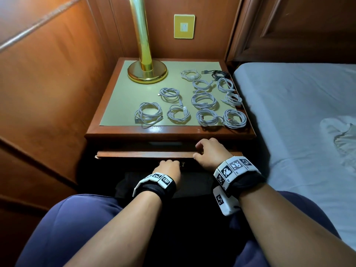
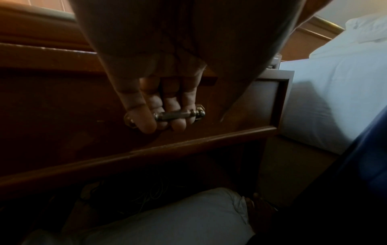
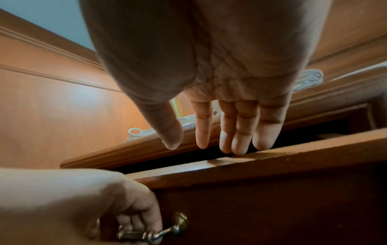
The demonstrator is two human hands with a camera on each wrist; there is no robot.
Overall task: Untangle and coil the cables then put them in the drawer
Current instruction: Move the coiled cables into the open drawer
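Note:
Several coiled white cables (image 1: 204, 99) and one black cable (image 1: 218, 74) lie on the nightstand top (image 1: 119, 105). The drawer (image 1: 144, 154) below is pulled out a little, with a dark gap behind its front. My left hand (image 1: 169, 168) curls its fingers (image 2: 146, 119) round the metal drawer handle (image 2: 176, 115), also seen in the right wrist view as the handle (image 3: 163, 232). My right hand (image 1: 210, 153) rests on the drawer's top edge (image 3: 272, 159), its fingers (image 3: 240, 140) straight and reaching into the gap. Nothing is visible inside the drawer.
A brass lamp (image 1: 145, 70) stands at the nightstand's back left. A bed with a light sheet (image 1: 298, 112) borders the nightstand on the right, wood panelling (image 1: 48, 83) on the left. A pale pillow (image 2: 188, 220) lies on the floor under the drawer. My knees flank the drawer front.

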